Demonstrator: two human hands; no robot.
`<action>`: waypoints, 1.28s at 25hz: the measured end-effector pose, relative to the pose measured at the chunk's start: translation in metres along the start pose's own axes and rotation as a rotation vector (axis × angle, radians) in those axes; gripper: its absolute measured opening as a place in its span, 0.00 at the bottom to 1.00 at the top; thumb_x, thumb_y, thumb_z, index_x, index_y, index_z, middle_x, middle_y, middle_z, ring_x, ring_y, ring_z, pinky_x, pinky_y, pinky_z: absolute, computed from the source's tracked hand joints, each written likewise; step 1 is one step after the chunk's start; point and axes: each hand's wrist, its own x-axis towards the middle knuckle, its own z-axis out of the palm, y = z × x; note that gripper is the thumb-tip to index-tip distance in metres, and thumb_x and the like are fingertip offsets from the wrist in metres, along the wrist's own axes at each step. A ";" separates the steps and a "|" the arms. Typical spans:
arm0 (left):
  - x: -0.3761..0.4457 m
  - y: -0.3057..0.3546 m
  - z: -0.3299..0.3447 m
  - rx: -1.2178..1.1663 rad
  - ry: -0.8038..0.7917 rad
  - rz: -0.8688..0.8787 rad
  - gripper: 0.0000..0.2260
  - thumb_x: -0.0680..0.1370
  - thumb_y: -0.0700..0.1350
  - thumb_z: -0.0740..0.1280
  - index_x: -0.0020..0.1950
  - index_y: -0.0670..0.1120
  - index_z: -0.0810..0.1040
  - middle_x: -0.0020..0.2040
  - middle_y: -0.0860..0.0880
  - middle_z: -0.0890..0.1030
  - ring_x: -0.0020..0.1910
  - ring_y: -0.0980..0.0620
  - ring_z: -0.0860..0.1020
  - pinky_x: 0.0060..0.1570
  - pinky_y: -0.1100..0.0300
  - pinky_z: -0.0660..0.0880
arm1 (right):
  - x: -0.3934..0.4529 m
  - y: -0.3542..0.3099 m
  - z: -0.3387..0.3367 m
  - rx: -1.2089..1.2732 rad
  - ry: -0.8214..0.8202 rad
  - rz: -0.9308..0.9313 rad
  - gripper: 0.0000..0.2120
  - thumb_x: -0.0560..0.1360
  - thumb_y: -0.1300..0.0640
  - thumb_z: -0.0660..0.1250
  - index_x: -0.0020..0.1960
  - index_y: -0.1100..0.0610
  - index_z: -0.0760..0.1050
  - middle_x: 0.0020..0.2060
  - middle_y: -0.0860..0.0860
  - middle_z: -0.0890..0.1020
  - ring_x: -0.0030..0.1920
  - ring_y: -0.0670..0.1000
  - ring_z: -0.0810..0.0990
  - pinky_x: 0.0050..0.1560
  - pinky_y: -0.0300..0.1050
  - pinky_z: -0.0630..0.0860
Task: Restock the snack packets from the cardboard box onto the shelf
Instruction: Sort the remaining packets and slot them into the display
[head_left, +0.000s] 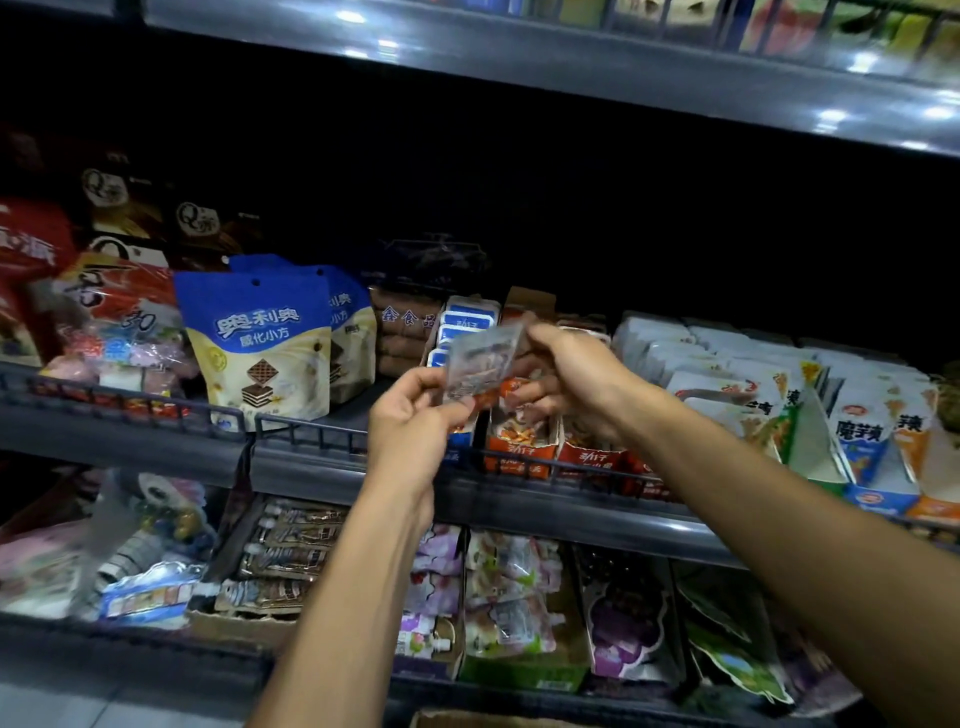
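My left hand (410, 415) and right hand (563, 379) are raised together before the middle shelf (311, 457). Both grip 1 small clear snack packet (480, 358): my left fingers pinch its lower left corner, my right fingers curl round its right edge. The packet is held upright, just above the orange display trays (519, 447) at the shelf front. To the left stand 2 blue-and-cream wafer bags (260, 343). A cardboard box (467, 719) edge shows at the bottom of the view.
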 end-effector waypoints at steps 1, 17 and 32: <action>-0.001 0.000 0.002 0.019 -0.017 0.028 0.12 0.74 0.28 0.68 0.42 0.46 0.80 0.47 0.52 0.86 0.49 0.55 0.83 0.41 0.66 0.78 | -0.005 -0.004 -0.002 0.021 -0.119 0.100 0.14 0.80 0.49 0.60 0.56 0.58 0.76 0.48 0.56 0.84 0.42 0.56 0.84 0.36 0.46 0.79; -0.003 -0.029 0.005 1.192 -0.096 0.397 0.22 0.74 0.44 0.69 0.68 0.52 0.74 0.67 0.54 0.76 0.67 0.50 0.71 0.72 0.46 0.62 | 0.006 0.029 0.003 -1.277 0.278 -0.260 0.23 0.74 0.57 0.68 0.67 0.58 0.67 0.53 0.54 0.79 0.50 0.55 0.79 0.48 0.49 0.77; 0.004 -0.033 -0.006 1.278 -0.139 0.340 0.15 0.78 0.41 0.65 0.64 0.48 0.78 0.58 0.46 0.78 0.61 0.47 0.73 0.61 0.55 0.70 | -0.059 0.052 0.009 -1.263 -0.076 -0.308 0.12 0.74 0.53 0.60 0.55 0.55 0.72 0.47 0.51 0.78 0.53 0.52 0.71 0.64 0.56 0.64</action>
